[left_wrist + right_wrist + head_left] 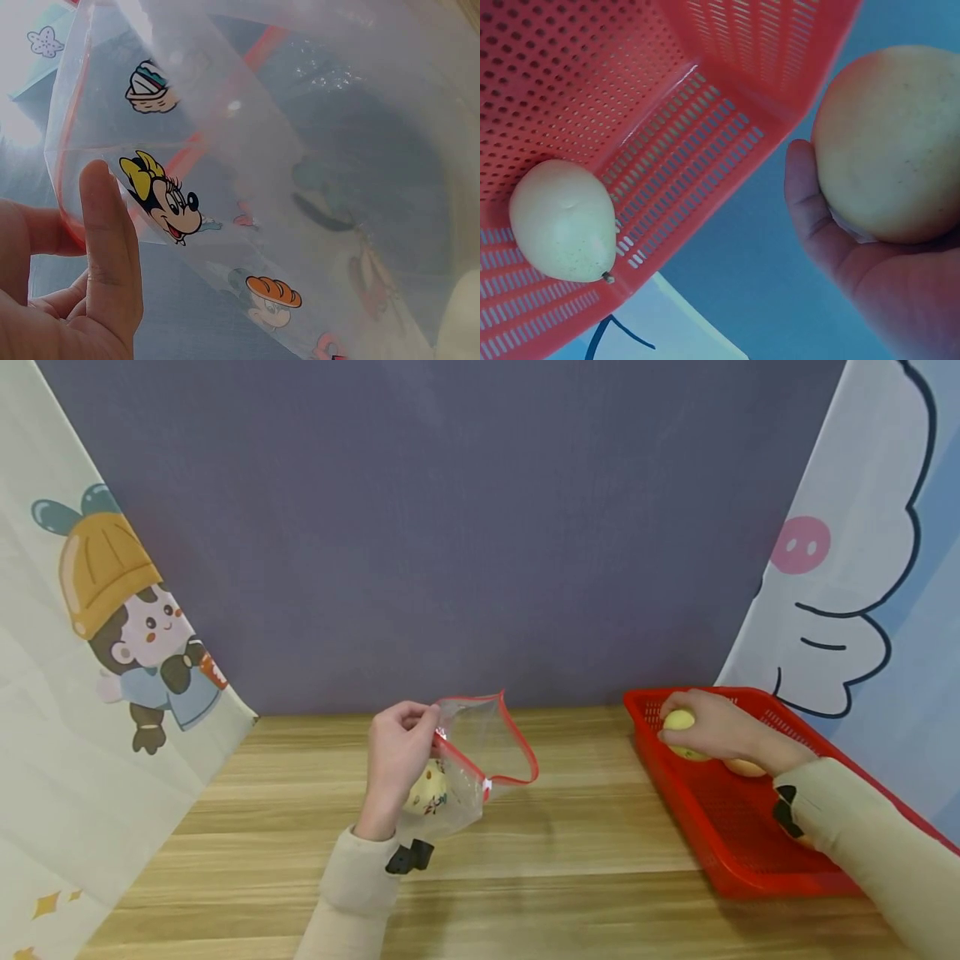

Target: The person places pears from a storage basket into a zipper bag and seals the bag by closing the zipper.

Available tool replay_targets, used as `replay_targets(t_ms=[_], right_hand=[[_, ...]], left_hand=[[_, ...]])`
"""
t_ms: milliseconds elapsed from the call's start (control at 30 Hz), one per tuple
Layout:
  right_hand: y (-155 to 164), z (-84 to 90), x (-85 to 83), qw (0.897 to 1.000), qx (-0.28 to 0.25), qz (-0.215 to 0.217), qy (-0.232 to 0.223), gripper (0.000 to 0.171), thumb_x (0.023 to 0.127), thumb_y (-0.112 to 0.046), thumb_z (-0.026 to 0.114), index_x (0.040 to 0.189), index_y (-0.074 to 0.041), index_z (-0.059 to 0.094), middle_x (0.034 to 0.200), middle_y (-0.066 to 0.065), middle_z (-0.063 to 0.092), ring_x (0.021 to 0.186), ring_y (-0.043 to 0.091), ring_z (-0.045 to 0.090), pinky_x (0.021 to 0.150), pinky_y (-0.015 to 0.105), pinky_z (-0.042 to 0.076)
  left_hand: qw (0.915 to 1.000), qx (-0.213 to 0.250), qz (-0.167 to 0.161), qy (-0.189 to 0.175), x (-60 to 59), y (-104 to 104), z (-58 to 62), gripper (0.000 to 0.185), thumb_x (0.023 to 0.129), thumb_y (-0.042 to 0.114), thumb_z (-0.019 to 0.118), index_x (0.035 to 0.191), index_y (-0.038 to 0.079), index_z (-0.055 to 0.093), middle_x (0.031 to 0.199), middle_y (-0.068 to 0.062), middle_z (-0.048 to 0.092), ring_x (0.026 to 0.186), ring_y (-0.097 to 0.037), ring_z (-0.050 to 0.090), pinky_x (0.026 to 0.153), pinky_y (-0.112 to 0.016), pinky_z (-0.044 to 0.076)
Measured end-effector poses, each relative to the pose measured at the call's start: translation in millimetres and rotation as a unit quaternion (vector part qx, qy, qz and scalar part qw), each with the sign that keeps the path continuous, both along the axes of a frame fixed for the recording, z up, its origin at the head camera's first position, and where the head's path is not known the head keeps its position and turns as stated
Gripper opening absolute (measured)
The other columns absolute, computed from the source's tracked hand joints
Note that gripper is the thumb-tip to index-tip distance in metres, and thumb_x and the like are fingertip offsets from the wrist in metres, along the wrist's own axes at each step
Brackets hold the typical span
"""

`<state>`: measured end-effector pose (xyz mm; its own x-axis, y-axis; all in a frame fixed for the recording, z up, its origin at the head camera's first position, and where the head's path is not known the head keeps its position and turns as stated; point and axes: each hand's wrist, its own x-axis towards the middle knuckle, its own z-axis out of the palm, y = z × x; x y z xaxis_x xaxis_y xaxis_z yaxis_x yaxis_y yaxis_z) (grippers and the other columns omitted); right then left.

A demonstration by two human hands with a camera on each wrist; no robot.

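The left hand (pixel 397 760) pinches the red zip rim of a clear plastic bag printed with cartoon figures (pixel 480 752) and holds its mouth open above the middle of the wooden tabletop (pixel 300 860), near the back edge; one pale round fruit (pixel 429 787) already lies in the bottom of the bag. The right hand (pixel 712 727) is down in the red perforated plastic basket (pixel 750 835) at the right edge of the tabletop, in the basket's far corner, with its fingers curled around a yellow-orange round fruit (pixel 889 142) — the wrist view shows this fruit resting in the palm. A second, pale green pear-shaped fruit (pixel 562 221) lies against the basket wall just beside it. To do this step well, I think the right hand should close fully under the fruit before lifting, because the skin looks smooth and the fruit fills the hand. The left hand should keep the bag mouth wide and turned toward the basket — the rim is soft and could fold shut if the pinch loosens. It seems better to lower the fruit into the bag than to drop it, so that it does not hit the fruit already inside.
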<state>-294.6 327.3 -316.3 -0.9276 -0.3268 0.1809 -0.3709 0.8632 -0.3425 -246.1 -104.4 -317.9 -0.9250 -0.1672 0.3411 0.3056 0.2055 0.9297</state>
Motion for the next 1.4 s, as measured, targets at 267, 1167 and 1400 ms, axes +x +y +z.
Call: replay_targets(t_ms=[267, 1167, 1400], right_hand=[[-13, 7.0, 1.0, 1.0, -0.017, 0.006, 0.0, 0.029, 0.083, -0.023, 0.075, 0.108, -0.009, 0.068, 0.097, 0.003, 0.062, 0.087, 0.021, 0.055, 0.071, 0.033, 0.051], [-61, 10.9, 0.2, 0.998, -0.036, 0.033, 0.042, 0.022, 0.087, -0.03, 0.074, 0.103, -0.015, 0.069, 0.097, 0.002, 0.061, 0.082, 0.018, 0.053, 0.068, 0.032, 0.05], [-75, 11.4, 2.7, 0.997, -0.046, 0.041, 0.039, 0.024, 0.087, -0.031, 0.074, 0.104, -0.015, 0.069, 0.099, 0.003, 0.061, 0.082, 0.019, 0.053, 0.068, 0.031, 0.05]], left_hand=[[1.0, 0.003, 0.001, 0.002, 0.1, 0, 0.9, 0.025, 0.1, 0.016, 0.064, 0.104, -0.007, 0.072, 0.078, -0.015, 0.069, 0.056, -0.018, 0.065, 0.053, -0.03, 0.061], [0.9999, -0.003, 0.003, 0.011, -0.7, 1, 0.2, 0.025, 0.101, 0.016, 0.063, 0.103, -0.007, 0.071, 0.078, -0.014, 0.068, 0.056, -0.017, 0.065, 0.053, -0.029, 0.061], [0.9999, -0.004, 0.002, 0.012, -1.0, 1, -0.5, 0.025, 0.101, 0.016, 0.063, 0.103, -0.007, 0.071, 0.078, -0.014, 0.068, 0.057, -0.017, 0.065, 0.053, -0.029, 0.062]])
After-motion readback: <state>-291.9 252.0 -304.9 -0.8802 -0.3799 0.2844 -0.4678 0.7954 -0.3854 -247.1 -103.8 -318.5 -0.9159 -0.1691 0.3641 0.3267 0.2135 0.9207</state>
